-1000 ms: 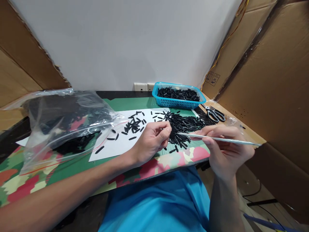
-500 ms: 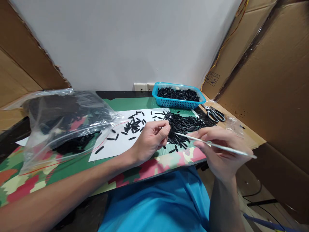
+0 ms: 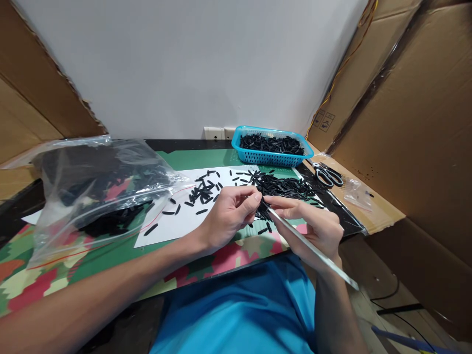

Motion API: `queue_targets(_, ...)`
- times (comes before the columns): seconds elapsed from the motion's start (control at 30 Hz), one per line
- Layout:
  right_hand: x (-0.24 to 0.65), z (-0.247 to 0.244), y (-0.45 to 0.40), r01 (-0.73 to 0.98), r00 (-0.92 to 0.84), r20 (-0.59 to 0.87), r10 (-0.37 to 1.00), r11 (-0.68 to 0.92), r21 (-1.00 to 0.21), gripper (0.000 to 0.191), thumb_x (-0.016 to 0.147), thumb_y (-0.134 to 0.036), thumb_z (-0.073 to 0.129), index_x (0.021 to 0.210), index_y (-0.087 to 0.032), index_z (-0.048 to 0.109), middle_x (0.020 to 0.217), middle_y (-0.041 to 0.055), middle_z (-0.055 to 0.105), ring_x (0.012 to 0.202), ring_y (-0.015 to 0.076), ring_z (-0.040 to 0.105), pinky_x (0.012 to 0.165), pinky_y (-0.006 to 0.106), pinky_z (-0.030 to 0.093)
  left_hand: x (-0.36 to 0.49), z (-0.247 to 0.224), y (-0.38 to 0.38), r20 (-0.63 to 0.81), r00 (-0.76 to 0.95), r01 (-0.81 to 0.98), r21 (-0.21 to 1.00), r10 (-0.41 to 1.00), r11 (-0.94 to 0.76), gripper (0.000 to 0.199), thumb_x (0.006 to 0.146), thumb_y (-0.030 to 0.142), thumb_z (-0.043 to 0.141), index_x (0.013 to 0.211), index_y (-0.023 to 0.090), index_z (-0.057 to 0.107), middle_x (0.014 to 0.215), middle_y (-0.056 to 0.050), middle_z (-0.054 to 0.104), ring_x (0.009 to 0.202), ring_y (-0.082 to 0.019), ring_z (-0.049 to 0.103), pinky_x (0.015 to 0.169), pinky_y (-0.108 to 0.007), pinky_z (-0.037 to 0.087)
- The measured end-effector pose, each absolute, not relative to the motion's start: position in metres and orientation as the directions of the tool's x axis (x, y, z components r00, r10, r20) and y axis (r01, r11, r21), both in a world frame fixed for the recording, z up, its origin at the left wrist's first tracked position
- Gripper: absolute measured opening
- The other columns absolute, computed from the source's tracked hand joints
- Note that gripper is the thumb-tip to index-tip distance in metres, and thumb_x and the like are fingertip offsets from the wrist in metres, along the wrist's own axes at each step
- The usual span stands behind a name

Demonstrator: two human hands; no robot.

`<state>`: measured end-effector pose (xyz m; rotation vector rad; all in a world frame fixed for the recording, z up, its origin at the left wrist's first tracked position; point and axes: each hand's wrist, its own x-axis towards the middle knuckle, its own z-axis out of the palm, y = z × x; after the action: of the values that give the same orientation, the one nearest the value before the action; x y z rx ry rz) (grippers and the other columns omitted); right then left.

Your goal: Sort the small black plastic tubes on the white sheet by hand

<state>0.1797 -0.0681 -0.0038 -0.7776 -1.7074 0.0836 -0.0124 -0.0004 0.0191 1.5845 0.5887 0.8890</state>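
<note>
My left hand is closed in a pinch over the mat; a small black piece seems to show at its fingertips, mostly hidden. My right hand holds a thin whitish rod that slants down to the right, and its fingertips are close to those of my left hand. Behind both hands lies a heap of black pieces. More loose black pieces are scattered on a white sheet to the left.
A blue basket of black pieces stands at the back. Scissors and a small clear bag lie to the right. A large clear zip bag holding black pieces covers the left side. Cardboard rises on the right.
My right hand has moved left, up to my left hand's fingertips, and the rod has turned to a steeper slant. My left hand has barely moved.
</note>
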Motion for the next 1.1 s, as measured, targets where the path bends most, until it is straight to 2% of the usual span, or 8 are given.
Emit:
queue_targets(0.2, 0.175, -0.005, -0.069, 0.505, -0.111, 0.843, 0.525, 0.761, -0.407, 0.022, 0.094, -0.001, 0.071, 0.091, -0.022, 0.064, 0.124, 0.0118, 0.083, 0.104, 0.0218, 0.084, 0.086, 0.030, 0.069, -0.011, 0.022, 0.000, 0.210, 0.567, -0.122, 0.978, 0.797, -0.171, 0.054, 0.097, 0.053, 0.071, 0.063, 0.017, 0.049, 0.054, 0.005, 0.044, 0.047, -0.004, 0.034, 0.041, -0.016, 0.025)
queue_targets(0.37, 0.168, -0.006, -0.066, 0.605, -0.162, 0.889, 0.429, 0.755, -0.254, 0.023, 0.093, 0.003, 0.069, 0.094, -0.020, 0.064, 0.122, 0.0183, 0.082, 0.107, 0.0228, 0.083, 0.090, 0.030, 0.068, -0.010, 0.025, -0.002, 0.045, 0.591, -0.134, 0.990, 0.805, 0.043, 0.053, 0.093, 0.056, 0.074, 0.065, 0.018, 0.050, 0.051, 0.008, 0.034, 0.044, -0.003, 0.022, 0.038, -0.015, 0.018)
queue_targets(0.53, 0.155, -0.012, -0.061, 0.708, -0.132, 0.947, 0.294, 0.696, -0.118, 0.026, 0.093, 0.004, 0.069, 0.094, -0.021, 0.061, 0.119, 0.0167, 0.083, 0.096, 0.0240, 0.085, 0.076, 0.029, 0.068, -0.009, 0.028, -0.003, -0.072, 0.618, -0.142, 0.969, 0.783, 0.201, 0.051, 0.093, 0.054, 0.073, 0.068, 0.020, 0.045, 0.053, 0.010, 0.032, 0.043, -0.002, 0.017, 0.037, -0.014, 0.015)
queue_targets(0.67, 0.149, -0.015, -0.061, 0.750, -0.088, 0.962, 0.258, 0.653, -0.106, 0.027, 0.090, 0.004, 0.072, 0.095, -0.021, 0.063, 0.120, 0.0157, 0.084, 0.093, 0.0249, 0.086, 0.072, 0.028, 0.067, -0.009, 0.029, -0.002, -0.087, 0.641, -0.164, 0.955, 0.763, 0.246, 0.052, 0.092, 0.054, 0.075, 0.069, 0.021, 0.042, 0.053, 0.010, 0.032, 0.043, -0.002, 0.015, 0.037, -0.013, 0.015)
queue_targets(0.8, 0.154, -0.016, -0.063, 0.761, 0.017, 0.965, 0.261, 0.623, -0.182, 0.026, 0.092, 0.000, 0.073, 0.097, -0.025, 0.066, 0.119, 0.0094, 0.085, 0.094, 0.0255, 0.086, 0.070, 0.029, 0.069, -0.009, 0.026, -0.002, -0.074, 0.697, -0.158, 0.954, 0.713, 0.253, 0.053, 0.089, 0.053, 0.079, 0.068, 0.021, 0.043, 0.053, 0.011, 0.032, 0.043, -0.001, 0.015, 0.037, -0.013, 0.015)
queue_targets(0.87, 0.158, -0.014, -0.064, 0.713, 0.125, 0.943, 0.308, 0.634, -0.301, 0.023, 0.094, -0.004, 0.074, 0.096, -0.026, 0.065, 0.116, 0.0078, 0.086, 0.093, 0.0258, 0.086, 0.069, 0.030, 0.070, -0.009, 0.025, -0.003, -0.051, 0.702, -0.149, 0.965, 0.710, 0.217, 0.052, 0.092, 0.056, 0.076, 0.069, 0.020, 0.045, 0.053, 0.011, 0.032, 0.044, -0.002, 0.016, 0.037, -0.013, 0.016)
queue_targets(1.0, 0.164, -0.007, -0.068, 0.412, 0.293, 0.816, 0.499, 0.704, -0.578, 0.019, 0.097, -0.010, 0.074, 0.092, -0.024, 0.062, 0.118, 0.0087, 0.085, 0.088, 0.0248, 0.086, 0.068, 0.035, 0.072, -0.010, 0.027, -0.005, 0.090, 0.626, -0.153, 0.988, 0.774, 0.010, 0.051, 0.095, 0.058, 0.072, 0.072, 0.020, 0.047, 0.056, 0.009, 0.036, 0.046, -0.003, 0.025, 0.039, -0.014, 0.021)
queue_targets(1.1, 0.163, -0.001, -0.072, 0.251, 0.295, 0.770, 0.566, 0.731, -0.634, 0.019, 0.096, -0.009, 0.076, 0.092, -0.023, 0.063, 0.111, 0.0076, 0.086, 0.088, 0.0247, 0.086, 0.072, 0.037, 0.073, -0.011, 0.029, -0.007, 0.191, 0.558, -0.150, 0.980, 0.808, -0.128, 0.048, 0.098, 0.056, 0.070, 0.076, 0.019, 0.050, 0.062, 0.007, 0.042, 0.048, -0.004, 0.034, 0.041, -0.015, 0.025)
